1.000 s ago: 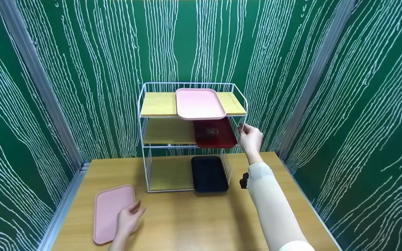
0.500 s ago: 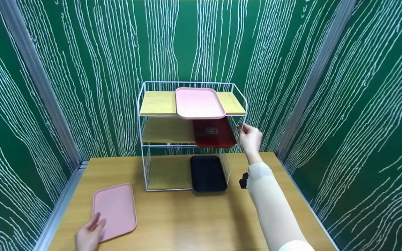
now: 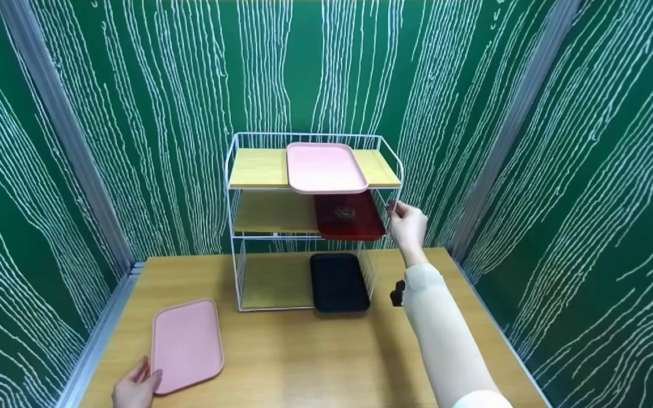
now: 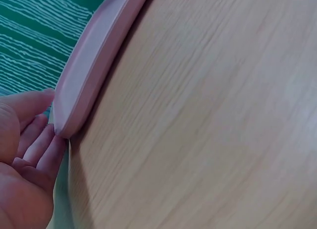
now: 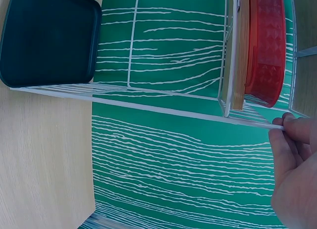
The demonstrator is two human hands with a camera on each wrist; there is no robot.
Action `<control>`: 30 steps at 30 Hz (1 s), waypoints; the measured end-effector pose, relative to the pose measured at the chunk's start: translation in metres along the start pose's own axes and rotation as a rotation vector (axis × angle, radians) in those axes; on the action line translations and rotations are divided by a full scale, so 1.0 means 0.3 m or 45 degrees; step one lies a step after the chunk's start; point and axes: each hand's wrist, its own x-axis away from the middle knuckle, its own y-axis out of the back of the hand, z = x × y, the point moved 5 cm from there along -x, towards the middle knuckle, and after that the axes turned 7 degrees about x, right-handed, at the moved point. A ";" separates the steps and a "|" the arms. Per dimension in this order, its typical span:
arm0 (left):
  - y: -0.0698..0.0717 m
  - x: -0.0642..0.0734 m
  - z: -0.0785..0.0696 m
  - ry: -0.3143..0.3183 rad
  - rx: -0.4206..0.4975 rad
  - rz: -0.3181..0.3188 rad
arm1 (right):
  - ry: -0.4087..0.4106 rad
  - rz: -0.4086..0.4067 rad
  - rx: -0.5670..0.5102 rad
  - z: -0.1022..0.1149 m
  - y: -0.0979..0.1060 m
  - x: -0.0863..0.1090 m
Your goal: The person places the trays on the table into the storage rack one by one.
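Observation:
At the front left, a pink tray [image 3: 187, 343] lies on the table. My left hand [image 3: 132, 390] pinches its near left corner; the left wrist view has the thumb at the rim and the fingertips under the corner [image 4: 63, 127]. My right hand [image 3: 408, 226] grips the front right wire post of a white three-tier rack [image 3: 258, 167], at about the height of its middle tier. Thumb and fingers close round that thin post [image 5: 198, 115] in the right wrist view.
Another pink tray [image 3: 326, 168] rests on the top tier, overhanging its front. A red tray [image 3: 352, 218] is on the middle tier and a black tray [image 3: 339, 283] on the bottom one, both at the right. Green patterned walls [image 3: 304, 68] enclose the table [image 3: 304, 357].
My left hand has moved left across the front pink tray, from its right side to its near left corner. The tray has turned slightly. My right hand stays on the post.

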 end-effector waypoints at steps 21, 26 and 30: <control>0.018 -0.006 0.008 -0.043 -0.034 -0.059 | 0.045 -0.033 0.011 -0.006 0.003 0.003; 0.027 0.009 -0.015 -0.075 -0.140 -0.087 | 0.057 -0.043 0.019 -0.003 0.005 0.000; 0.027 0.019 -0.024 -0.056 -0.193 -0.102 | 0.061 -0.041 0.012 0.003 0.006 -0.002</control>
